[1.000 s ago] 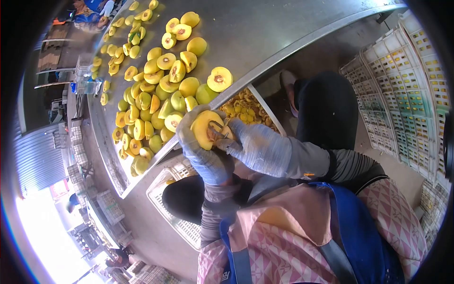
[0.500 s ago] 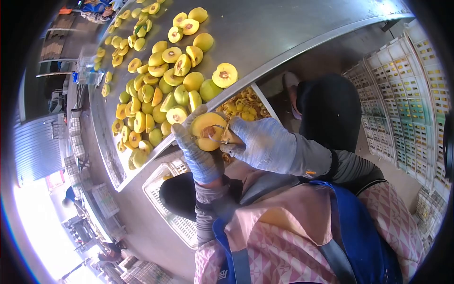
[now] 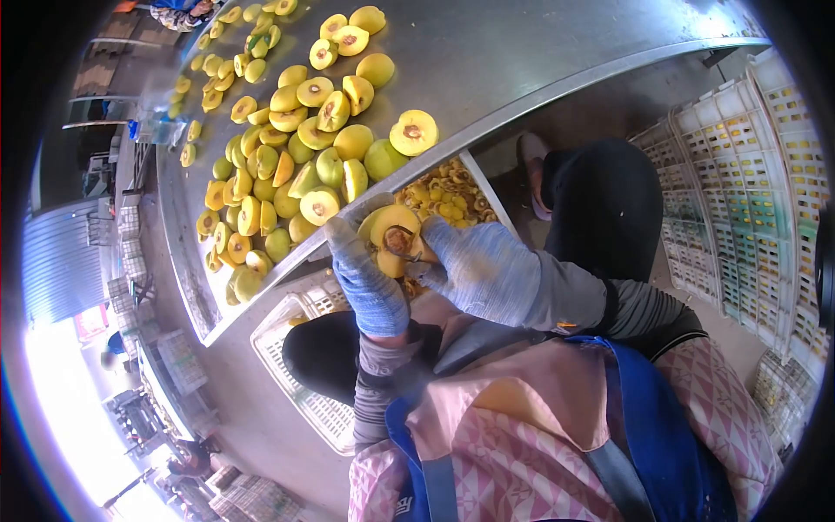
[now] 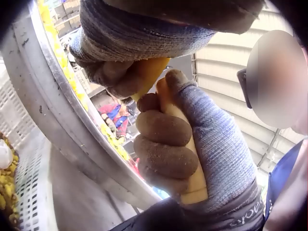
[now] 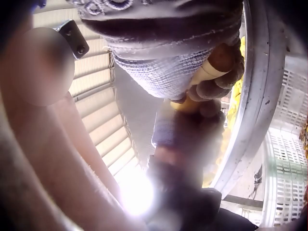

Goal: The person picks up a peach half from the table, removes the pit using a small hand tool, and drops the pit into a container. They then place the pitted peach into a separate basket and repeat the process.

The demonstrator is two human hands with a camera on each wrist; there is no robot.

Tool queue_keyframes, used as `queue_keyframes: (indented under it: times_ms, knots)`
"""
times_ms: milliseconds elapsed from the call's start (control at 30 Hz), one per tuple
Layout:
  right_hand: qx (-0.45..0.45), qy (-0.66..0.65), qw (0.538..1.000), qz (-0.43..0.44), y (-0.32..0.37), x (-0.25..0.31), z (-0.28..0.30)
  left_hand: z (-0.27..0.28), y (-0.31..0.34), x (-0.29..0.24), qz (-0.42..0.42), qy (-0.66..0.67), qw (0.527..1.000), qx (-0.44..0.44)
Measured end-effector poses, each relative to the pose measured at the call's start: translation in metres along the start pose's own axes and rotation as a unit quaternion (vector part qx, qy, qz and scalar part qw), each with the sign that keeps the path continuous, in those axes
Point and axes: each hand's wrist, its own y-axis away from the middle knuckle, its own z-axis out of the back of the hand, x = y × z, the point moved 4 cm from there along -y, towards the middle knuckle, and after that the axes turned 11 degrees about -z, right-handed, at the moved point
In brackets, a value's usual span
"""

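Observation:
My gloved left hand (image 3: 372, 283) holds a halved yellow peach (image 3: 383, 224) over the table's front edge, its cut face and brown pit turned up. My gloved right hand (image 3: 487, 271) grips a pitting tool by its pale wooden handle (image 4: 196, 186). The tool's thin curved metal blade lies at the pit, on the peach's cut face. In the left wrist view, the right hand's fingers (image 4: 166, 144) wrap round the handle, and the peach (image 4: 153, 72) shows between the two hands. Seen from the right wrist, the handle's butt end (image 5: 222, 58) sticks out of the fist.
Many whole and halved peaches (image 3: 315, 139) lie on the metal table (image 3: 487, 65). Below its edge is a container of scraps (image 3: 444, 193). A white crate (image 3: 326, 409) stands by the left knee, and stacked crates (image 3: 722, 191) stand at right.
The peach has turned in the left hand, whose fingers have shifted around it. The blade has moved about the pit. The view has shifted slightly.

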Motion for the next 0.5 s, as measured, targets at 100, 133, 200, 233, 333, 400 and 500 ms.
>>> queue_keyframes:
  times_ms: [100,133,200,233,333,400,500]
  knots:
    - [-0.009,0.021,1.0,0.009,0.001,0.003,0.003,0.001,-0.001,-0.001,0.001,-0.017,1.0,0.018]
    - [-0.008,0.02,1.0,0.009,0.001,0.003,0.003,0.001,-0.002,-0.002,-0.001,-0.029,0.999,0.03]
    - [0.006,0.028,1.0,0.005,0.001,0.004,0.002,0.002,-0.002,-0.002,-0.01,-0.044,0.998,0.045]
    - [0.006,0.029,1.0,0.005,0.001,0.003,0.003,0.002,-0.002,-0.003,-0.018,-0.058,0.996,0.061]
    - [0.039,0.037,0.999,0.001,0.0,0.005,0.006,0.007,-0.007,0.009,0.086,0.02,0.991,0.097]
    - [0.096,0.038,0.993,-0.06,-0.003,0.005,0.005,0.002,-0.012,0.01,0.063,0.067,0.991,0.094]
    - [0.09,0.0,0.994,-0.062,0.001,0.001,-0.005,-0.013,-0.008,0.004,-0.001,0.144,0.988,0.047]
